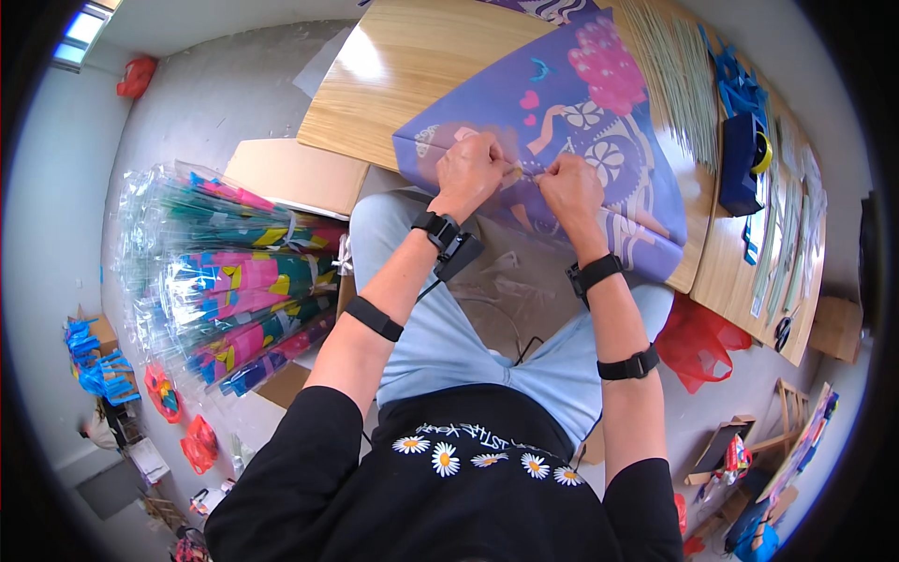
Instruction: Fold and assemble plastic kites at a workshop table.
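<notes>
A purple printed fabric sheet (552, 103), with pink hearts and a pink cluster on it, lies across the table in front of me and hangs over its near edge. My left hand (473, 169) is closed in a pinch above the sheet's near edge. Close beside it on the right, my right hand (569, 192) is also closed, fingertips pinched. A thin strand or small piece (521, 173) shows between the two sets of fingertips, too small to name.
Several plastic-wrapped colourful bundles (243, 290) lie at my left beside a cardboard box (295, 176). Thin pale rods (670, 75) lie on the table's right side, near a blue tape dispenser (740, 169) and scissors (784, 330). A red plastic bag (700, 345) sits below the table's right edge.
</notes>
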Motion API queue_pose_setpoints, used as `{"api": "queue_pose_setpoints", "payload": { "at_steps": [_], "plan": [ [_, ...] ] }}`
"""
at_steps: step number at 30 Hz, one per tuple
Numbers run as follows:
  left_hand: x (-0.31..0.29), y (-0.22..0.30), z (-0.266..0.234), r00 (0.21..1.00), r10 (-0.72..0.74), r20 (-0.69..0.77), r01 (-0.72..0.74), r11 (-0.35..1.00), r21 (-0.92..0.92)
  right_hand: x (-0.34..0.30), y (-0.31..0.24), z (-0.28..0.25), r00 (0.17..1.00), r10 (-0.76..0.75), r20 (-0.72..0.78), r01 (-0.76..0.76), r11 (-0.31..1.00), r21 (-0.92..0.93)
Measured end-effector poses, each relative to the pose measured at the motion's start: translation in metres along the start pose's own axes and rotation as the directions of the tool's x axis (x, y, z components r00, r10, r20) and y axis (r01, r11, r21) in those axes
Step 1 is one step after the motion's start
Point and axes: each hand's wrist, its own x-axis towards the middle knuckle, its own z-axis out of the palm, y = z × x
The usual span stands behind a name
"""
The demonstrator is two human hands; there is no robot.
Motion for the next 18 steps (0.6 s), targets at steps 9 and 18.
{"api": "queue_pose_setpoints", "payload": {
  "at_steps": [9,18],
  "plan": [
    [0.002,0.005,-0.007,0.997,-0.061,0.049,0.058,0.997,0.05,-0.003,0.024,-0.011,1.0,-0.015,-0.013,0.015,1.0,0.007],
    [0.006,0.0,-0.004,0.996,-0.049,0.07,0.046,0.998,0.032,-0.014,0.075,-0.043,0.995,0.099,-0.03,-0.098,0.995,0.014]
  ]
}}
